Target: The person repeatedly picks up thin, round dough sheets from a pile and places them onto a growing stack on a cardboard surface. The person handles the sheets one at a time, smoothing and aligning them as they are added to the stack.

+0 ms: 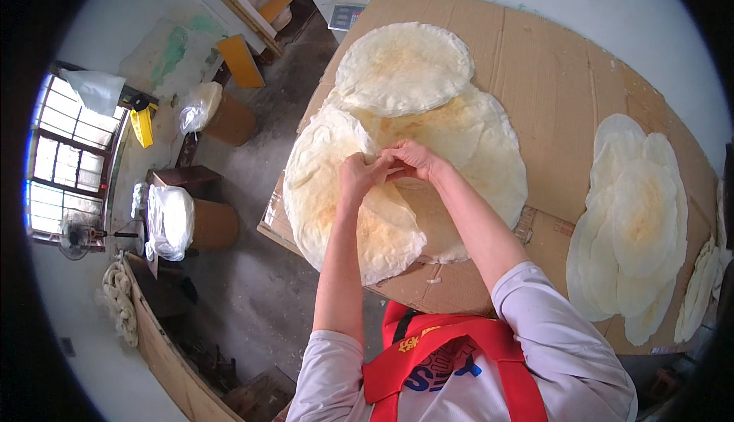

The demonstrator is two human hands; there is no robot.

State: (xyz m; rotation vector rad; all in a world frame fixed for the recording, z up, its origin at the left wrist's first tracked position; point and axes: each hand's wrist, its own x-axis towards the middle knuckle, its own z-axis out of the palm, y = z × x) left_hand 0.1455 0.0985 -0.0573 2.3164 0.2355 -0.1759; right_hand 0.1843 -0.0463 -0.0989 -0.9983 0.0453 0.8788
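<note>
Large thin round flatbread sheets lie overlapping on a cardboard-covered table. My left hand and my right hand meet, fingertips together, at the right edge of the near-left sheet. Both pinch that edge; what exactly lies between the fingers is partly hidden. A loose flap of sheet hangs below my hands, over the lower right of the same pile. Beneath and to the right spreads a wide sheet, with browned patches. Beyond it rests a smaller round sheet with a crinkled rim.
On the table's right side lies a pile of overlapping pale sheets, with more sheets at the far right edge. A digital scale stands behind the table. Two plastic-topped brown drums and a fan are at left.
</note>
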